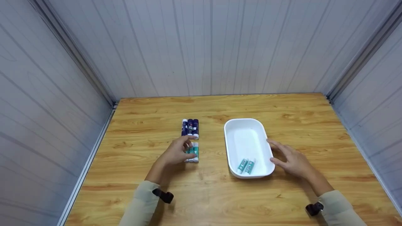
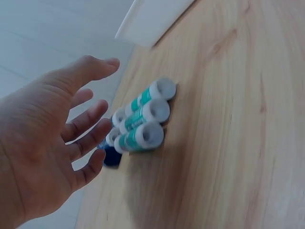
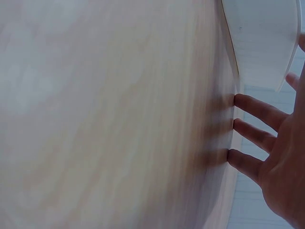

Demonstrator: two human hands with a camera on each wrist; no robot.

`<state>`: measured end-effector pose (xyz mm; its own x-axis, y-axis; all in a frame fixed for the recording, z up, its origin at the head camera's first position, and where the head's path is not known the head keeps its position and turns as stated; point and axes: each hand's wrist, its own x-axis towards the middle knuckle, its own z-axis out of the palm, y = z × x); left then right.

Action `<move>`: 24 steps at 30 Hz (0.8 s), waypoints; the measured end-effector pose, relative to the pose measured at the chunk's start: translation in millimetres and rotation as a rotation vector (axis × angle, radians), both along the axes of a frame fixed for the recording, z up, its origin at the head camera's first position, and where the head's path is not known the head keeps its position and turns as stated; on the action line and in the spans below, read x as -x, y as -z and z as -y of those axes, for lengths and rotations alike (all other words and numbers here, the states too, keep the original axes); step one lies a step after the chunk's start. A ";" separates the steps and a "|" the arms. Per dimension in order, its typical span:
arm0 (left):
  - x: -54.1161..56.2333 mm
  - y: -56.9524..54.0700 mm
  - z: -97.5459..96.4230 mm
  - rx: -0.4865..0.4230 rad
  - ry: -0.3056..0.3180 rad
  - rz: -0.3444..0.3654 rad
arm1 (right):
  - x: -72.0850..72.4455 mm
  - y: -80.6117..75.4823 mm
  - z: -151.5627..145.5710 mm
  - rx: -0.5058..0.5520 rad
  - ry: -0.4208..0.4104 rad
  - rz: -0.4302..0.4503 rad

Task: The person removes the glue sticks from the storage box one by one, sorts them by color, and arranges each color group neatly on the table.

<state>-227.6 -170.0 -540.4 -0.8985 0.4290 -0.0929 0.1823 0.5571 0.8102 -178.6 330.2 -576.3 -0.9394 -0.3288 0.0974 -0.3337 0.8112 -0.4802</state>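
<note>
My left hand (image 1: 177,151) hovers over a row of three green-and-white glue sticks (image 1: 196,150), fingers spread and loosely bent. In the left wrist view a gap shows between that hand and the green glue sticks (image 2: 145,112); it holds nothing. Just beyond them lie three dark blue glue sticks (image 1: 190,126) with white ends, side by side. On the right, my right hand (image 1: 293,160) is at the side of a white plastic tub (image 1: 246,135), its thumb and fingertips by the rim. Two green-and-white glue sticks (image 1: 250,166) lie at the tub's near end.
The wooden table (image 1: 207,194) extends to pale panel walls (image 1: 201,47) at the back and both sides. A dark strapped device (image 1: 163,196) sits on the left wrist, and another dark device (image 1: 314,208) on the right.
</note>
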 end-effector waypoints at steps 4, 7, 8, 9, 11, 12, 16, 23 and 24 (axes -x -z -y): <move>-2.5 -7.6 -14.2 -0.010 0.035 -0.033 | 0.2 -0.4 0.4 0.000 0.002 0.002; -3.2 -11.5 -24.0 -0.003 0.062 -0.042 | 0.0 -0.5 0.6 -0.003 0.006 0.009; -3.2 -12.4 -27.0 0.004 0.071 -0.045 | -0.1 -0.4 0.6 -0.005 0.007 0.011; -3.1 -13.3 -30.2 0.009 0.078 -0.046 | -0.3 -0.4 0.7 -0.006 0.008 0.012; -2.7 -15.2 -36.4 0.020 0.097 -0.054 | -0.2 -0.7 0.7 -0.006 0.008 0.012; -2.4 -16.6 -39.8 0.029 0.106 -0.057 | 0.0 -0.8 0.7 -0.006 0.008 0.011; -0.9 -23.3 -53.8 0.060 0.145 -0.080 | 0.0 -1.4 0.8 -0.010 0.012 0.012; 0.5 -36.8 -82.2 0.102 0.220 -0.143 | -1.6 -2.9 1.2 -0.005 0.014 0.030; 0.7 -38.5 -86.7 0.111 0.230 -0.146 | -1.5 -3.1 1.2 -0.003 0.013 0.032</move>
<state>-228.3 -83.3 -501.9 -0.7863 0.6173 -0.0272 0.4244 0.5715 0.7024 -177.2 329.0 -573.2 -0.9462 -0.3167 0.0664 -0.3077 0.8170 -0.4877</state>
